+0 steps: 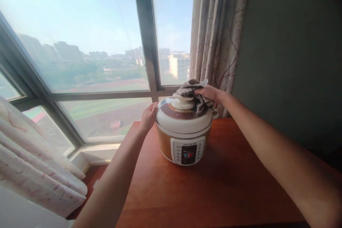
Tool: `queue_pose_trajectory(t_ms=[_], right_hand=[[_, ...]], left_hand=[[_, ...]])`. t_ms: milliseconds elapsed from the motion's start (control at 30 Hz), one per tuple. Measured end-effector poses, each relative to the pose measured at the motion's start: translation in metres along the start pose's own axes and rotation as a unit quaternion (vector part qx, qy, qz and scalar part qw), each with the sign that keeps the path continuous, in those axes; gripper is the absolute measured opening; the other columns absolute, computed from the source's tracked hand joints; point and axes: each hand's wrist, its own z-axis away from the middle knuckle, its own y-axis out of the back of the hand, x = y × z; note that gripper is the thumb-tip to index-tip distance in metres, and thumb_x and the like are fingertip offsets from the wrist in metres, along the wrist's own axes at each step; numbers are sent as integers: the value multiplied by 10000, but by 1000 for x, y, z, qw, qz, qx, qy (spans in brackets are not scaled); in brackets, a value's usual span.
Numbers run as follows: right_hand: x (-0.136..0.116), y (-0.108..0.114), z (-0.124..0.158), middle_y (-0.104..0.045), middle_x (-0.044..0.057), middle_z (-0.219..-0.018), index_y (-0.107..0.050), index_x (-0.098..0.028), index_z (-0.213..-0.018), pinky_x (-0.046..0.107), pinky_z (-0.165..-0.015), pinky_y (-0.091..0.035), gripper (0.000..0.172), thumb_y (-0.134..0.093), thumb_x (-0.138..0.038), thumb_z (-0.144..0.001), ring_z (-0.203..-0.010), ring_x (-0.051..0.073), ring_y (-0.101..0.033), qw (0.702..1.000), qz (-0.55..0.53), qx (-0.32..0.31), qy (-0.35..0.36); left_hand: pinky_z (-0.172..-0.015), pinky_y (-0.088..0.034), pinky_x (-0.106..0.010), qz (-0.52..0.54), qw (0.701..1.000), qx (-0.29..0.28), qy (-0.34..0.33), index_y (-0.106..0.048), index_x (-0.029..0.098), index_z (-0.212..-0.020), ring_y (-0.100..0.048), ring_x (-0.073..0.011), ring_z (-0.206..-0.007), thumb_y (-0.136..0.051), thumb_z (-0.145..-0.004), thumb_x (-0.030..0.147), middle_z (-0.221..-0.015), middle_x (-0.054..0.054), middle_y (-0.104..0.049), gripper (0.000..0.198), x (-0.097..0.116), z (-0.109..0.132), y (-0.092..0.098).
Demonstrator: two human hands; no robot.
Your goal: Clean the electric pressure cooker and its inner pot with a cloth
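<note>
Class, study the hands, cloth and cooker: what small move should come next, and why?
Probably sweep the grey cloth forward around the lid knob: the right hand presses it on the lid's back right, while the left hand steadies the pressure cooker.

Light source: hazy daylight floods in through the window ahead of me.
Dim side: the wall on my right is dark.
Shadow: soft, under the cooker, falling toward me on the table.
Edges: straight lines bow outward.
Distance: washed out, pale.
</note>
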Motion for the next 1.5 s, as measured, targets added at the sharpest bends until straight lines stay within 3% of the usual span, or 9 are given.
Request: queue_pose_trajectory(t_ms=[133, 233, 400, 567, 700, 967, 1133, 1267, 1500], right_hand=[[22, 20, 28, -741, 29, -783, -715, -196, -801, 349, -765, -570, 106, -636, -230, -739, -778, 228, -684, 998, 38, 19, 36], [34, 17, 49, -751, 37, -835, -721, -211, -777, 397, -844, -560, 98, -640, -227, -725, -864, 259, -700, 990, 100, 43, 90], [36, -22, 95, -706, 108, -1213, -697, -185, -1131, 475, -1084, -420, 348, -565, -222, -811, -1209, 284, -606, 929, 219, 132, 268], [28, -63, 149, -567, 119, -1425, -538, -175, -1364, 543, -1176, -261, 565, -554, -196, -799, -1369, 298, -457, 891, 297, 144, 310], [28, -85, 170, -499, 135, -1484, -466, -168, -1420, 552, -1188, -222, 616, -573, -247, -819, -1427, 312, -371, 877, 318, 149, 329], [38, -73, 137, -458, 106, -1521, -441, -228, -1453, 567, -1194, -198, 706, -623, -289, -774, -1432, 339, -361, 897, 316, 175, 255], [42, -44, 96, -631, 114, -1337, -630, -196, -1277, 468, -1140, -368, 550, -608, -225, -729, -1291, 296, -543, 934, 192, 206, 218], [39, -21, 67, -730, 45, -1147, -716, -236, -1111, 369, -993, -491, 404, -593, -194, -729, -1100, 247, -659, 968, 159, 162, 110], [50, 0, 34, -747, 17, -757, -736, -226, -788, 317, -760, -532, 116, -676, -284, -708, -810, 243, -700, 974, 178, 135, 28]], left_hand=[[-941, -461, -340, 12, 1000, -3, -3, -729, 171, -1098, -633, -263, -1058, -344, -945, 498, -1075, -75, -740, 528, 3, 1, 0], [-924, -466, -337, 15, 1000, -6, -11, -734, 177, -1100, -637, -262, -1039, -345, -944, 507, -1053, -68, -745, 534, 4, 1, 0], [-915, -467, -342, 9, 1000, 2, 8, -740, 169, -1078, -637, -272, -1059, -341, -933, 512, -1075, -76, -747, 545, 6, 1, 0], [-932, -458, -350, 9, 1000, 2, 3, -736, 159, -1081, -640, -271, -1070, -337, -937, 497, -1081, -86, -746, 541, 6, 2, -1], [-951, -456, -349, 12, 1000, 3, 10, -732, 161, -1088, -630, -274, -1102, -347, -933, 499, -1106, -83, -744, 536, 5, 2, -1], [-913, -472, -346, 9, 1000, 6, -1, -738, 163, -1063, -646, -269, -1049, -334, -932, 497, -1056, -80, -752, 540, 5, 2, -1], [-925, -473, -358, 11, 1000, 17, 16, -740, 157, -1062, -641, -278, -1074, -349, -921, 493, -1064, -89, -753, 534, 3, 1, -2], [-930, -472, -360, 7, 1000, 18, 17, -739, 156, -1073, -642, -277, -1075, -348, -922, 493, -1078, -89, -750, 538, 2, 1, -2], [-934, -464, -349, 4, 1000, 18, 10, -743, 165, -1071, -646, -268, -1067, -336, -925, 465, -1065, -77, -753, 526, 7, 3, -2]])
